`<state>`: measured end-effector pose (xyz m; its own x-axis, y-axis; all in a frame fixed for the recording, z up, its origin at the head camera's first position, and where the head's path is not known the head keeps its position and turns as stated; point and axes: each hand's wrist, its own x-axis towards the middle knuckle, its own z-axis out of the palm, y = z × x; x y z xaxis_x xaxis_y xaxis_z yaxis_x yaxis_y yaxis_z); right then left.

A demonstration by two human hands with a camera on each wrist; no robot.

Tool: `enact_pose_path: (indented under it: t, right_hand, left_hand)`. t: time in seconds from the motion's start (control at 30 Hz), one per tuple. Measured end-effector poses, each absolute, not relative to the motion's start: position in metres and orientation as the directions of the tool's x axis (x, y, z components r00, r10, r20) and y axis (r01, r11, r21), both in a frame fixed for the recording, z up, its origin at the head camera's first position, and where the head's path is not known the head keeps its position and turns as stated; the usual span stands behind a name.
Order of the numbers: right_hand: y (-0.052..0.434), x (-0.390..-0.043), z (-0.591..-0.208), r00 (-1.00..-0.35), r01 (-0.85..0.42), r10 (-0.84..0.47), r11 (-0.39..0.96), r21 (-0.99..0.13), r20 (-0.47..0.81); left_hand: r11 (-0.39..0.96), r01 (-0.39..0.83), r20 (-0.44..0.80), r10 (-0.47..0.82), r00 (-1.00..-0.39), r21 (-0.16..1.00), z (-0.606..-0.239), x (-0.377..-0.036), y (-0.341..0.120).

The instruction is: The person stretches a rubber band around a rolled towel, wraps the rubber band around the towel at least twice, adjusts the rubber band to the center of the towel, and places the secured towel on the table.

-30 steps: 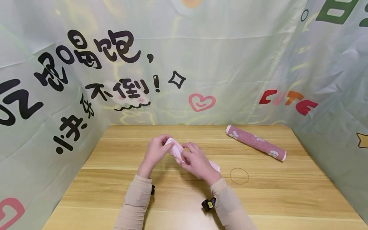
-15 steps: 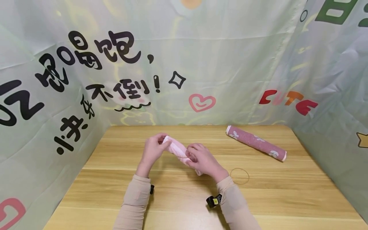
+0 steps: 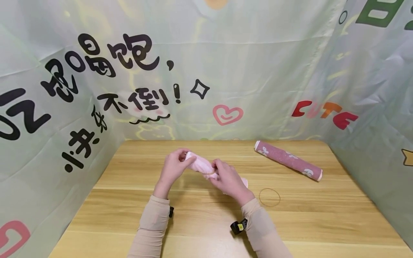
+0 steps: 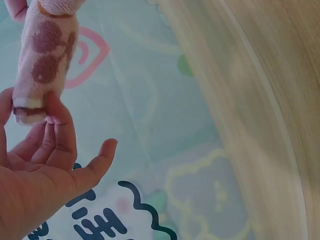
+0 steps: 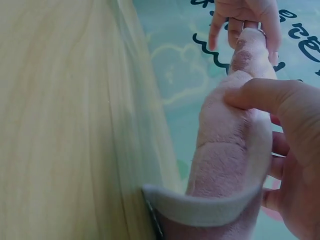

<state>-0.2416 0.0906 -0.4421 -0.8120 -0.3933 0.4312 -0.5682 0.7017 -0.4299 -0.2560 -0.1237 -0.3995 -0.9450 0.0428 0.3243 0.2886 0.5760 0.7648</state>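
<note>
Both hands hold a rolled light-pink towel point(image 3: 200, 165) just above the wooden table point(image 3: 193, 229). My left hand point(image 3: 176, 165) pinches the roll's left end with its fingertips point(image 4: 56, 107); the white-edged end point(image 4: 27, 105) shows between thumb and fingers. My right hand point(image 3: 226, 177) grips the roll near its middle, thumb point(image 5: 265, 92) pressed on top of the plush roll point(image 5: 225, 150). A thin brown band point(image 4: 52, 9) circles the roll close to the right hand. The left hand point(image 5: 245, 20) shows at the far end in the right wrist view.
A darker pink rolled towel point(image 3: 287, 160) with white prints lies at the back right of the table. A loose rubber band point(image 3: 269, 197) lies flat to the right of my right hand. Printed green cloth walls point(image 3: 258, 71) close in the back and both sides.
The right hand slid a little right along the roll, and more of the roll now shows between the two hands. The left hand stayed at the roll's end.
</note>
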Motion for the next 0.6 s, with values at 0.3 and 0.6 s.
enact_pose_path:
  t: [0.3,0.6]
  right_hand:
    - [0.101,-0.244,-0.438,-0.825,-0.548,-0.373,0.714,-0.436,0.425]
    - [0.107,-0.246,-0.439,-0.842,-0.53,-0.368,0.7,-0.478,0.394]
  left_hand:
    - [0.681,0.431,0.338,0.275,-0.9,0.593,-0.405,-0.256,-0.124]
    - [0.745,0.599,0.501,0.413,-0.76,0.294,-0.408,-0.254,-0.12]
